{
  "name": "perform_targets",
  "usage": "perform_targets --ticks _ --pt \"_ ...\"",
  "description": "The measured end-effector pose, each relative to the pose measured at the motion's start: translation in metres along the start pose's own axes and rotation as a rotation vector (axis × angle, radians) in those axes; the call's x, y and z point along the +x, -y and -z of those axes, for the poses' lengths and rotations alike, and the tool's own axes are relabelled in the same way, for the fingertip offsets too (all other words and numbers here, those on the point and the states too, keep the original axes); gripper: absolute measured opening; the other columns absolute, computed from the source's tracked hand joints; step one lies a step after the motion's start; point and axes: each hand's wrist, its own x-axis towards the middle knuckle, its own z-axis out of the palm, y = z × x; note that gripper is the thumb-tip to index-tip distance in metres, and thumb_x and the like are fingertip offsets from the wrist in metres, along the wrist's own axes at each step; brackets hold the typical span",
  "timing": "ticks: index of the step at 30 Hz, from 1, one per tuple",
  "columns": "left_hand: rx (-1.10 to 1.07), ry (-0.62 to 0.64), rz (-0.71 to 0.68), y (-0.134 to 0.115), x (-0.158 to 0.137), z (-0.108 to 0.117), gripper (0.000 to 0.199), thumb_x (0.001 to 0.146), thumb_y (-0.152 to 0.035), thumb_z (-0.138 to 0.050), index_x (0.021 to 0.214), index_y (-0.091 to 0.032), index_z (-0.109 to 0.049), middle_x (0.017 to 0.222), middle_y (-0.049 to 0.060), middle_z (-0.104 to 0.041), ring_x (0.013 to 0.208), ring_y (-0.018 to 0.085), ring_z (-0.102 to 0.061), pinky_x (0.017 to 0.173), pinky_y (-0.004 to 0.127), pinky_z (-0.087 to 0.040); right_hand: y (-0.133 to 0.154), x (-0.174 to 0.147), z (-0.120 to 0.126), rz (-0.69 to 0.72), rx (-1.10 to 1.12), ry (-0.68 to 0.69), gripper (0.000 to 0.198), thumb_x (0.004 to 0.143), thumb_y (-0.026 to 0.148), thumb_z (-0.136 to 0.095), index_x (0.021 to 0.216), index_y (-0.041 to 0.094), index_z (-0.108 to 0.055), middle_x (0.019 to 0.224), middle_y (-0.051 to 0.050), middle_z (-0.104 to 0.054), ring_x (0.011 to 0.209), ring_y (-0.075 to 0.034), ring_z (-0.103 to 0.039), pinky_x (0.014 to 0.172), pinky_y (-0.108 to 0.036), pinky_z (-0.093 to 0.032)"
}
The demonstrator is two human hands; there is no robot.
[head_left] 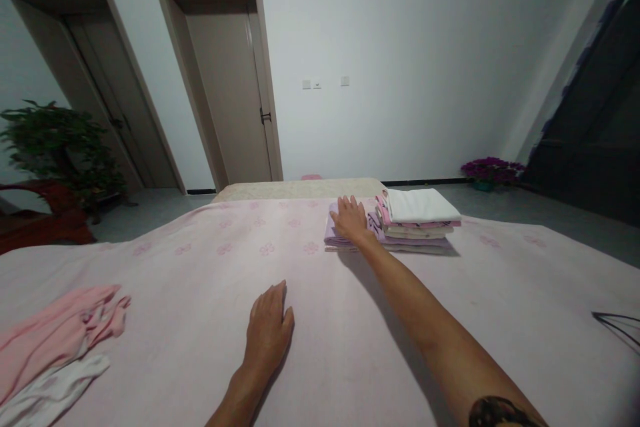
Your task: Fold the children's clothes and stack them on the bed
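Observation:
My right hand (351, 219) is stretched forward with its fingers spread, resting on a folded lilac garment (334, 235). Beside it, on the right, rises a neat stack of folded clothes (417, 228), topped by a white folded piece (423, 204). Part of the lilac cloth runs under that stack. My left hand (270, 323) lies palm down on the pink flowered bedsheet (200, 320), fingers extended and thumb apart, holding nothing. Far to its left are a crumpled pink garment (65, 320) and a rumpled white garment (60, 390).
A thin black wire-like object (615, 321) lies at the right edge. Beyond the sheet are a beige surface (300, 189), purple flowers (493, 170), a green plant (55, 147), a red-brown wooden chair (45, 217) and a closed door (227, 93).

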Motion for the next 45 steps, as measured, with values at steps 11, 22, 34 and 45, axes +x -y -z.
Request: perform_targets --ticks 11,22,34,45 --pt "0.043 0.035 -0.02 -0.001 0.001 0.002 0.049 0.093 -0.023 -0.041 0.14 -0.014 -0.054 0.145 0.013 -0.056 0.138 0.027 -0.047 0.12 0.047 -0.03 -0.03 -0.01 -0.015 -0.049 -0.096 0.209 0.046 0.099 0.043 -0.046 0.139 0.022 -0.054 0.156 -0.015 -0.043 0.149 -0.032 -0.027 0.117 -0.061 -0.014" --pt "-0.009 -0.009 -0.003 -0.006 0.001 0.008 0.046 0.09 -0.019 -0.046 0.133 -0.017 -0.061 0.14 0.013 -0.06 0.135 0.027 -0.05 0.119 0.047 -0.03 0.001 -0.118 0.007 0.231 -0.088 -0.045 0.052 0.1 0.033 -0.035 0.148 0.017 -0.045 0.161 -0.011 -0.035 0.153 -0.025 -0.017 0.124 -0.048 -0.01" --pt "-0.129 -0.154 0.189 0.025 0.01 0.044 0.045 0.086 -0.014 -0.048 0.128 -0.017 -0.063 0.129 0.011 -0.065 0.121 0.022 -0.059 0.11 0.038 -0.041 -0.026 -0.234 -0.002 0.218 -0.094 0.147 0.053 0.098 0.045 -0.034 0.141 0.024 -0.056 0.152 -0.01 -0.048 0.144 -0.026 -0.04 0.12 -0.048 -0.028" --pt "0.581 -0.321 0.632 0.229 -0.01 0.198 0.036 0.09 -0.03 -0.053 0.114 -0.007 -0.065 0.126 0.019 -0.062 0.127 0.037 -0.047 0.101 0.051 -0.038 -0.02 -0.231 -0.001 0.217 -0.142 0.118 0.052 0.097 0.041 -0.034 0.138 0.021 -0.059 0.149 -0.01 -0.052 0.14 -0.027 -0.045 0.118 -0.046 -0.032"
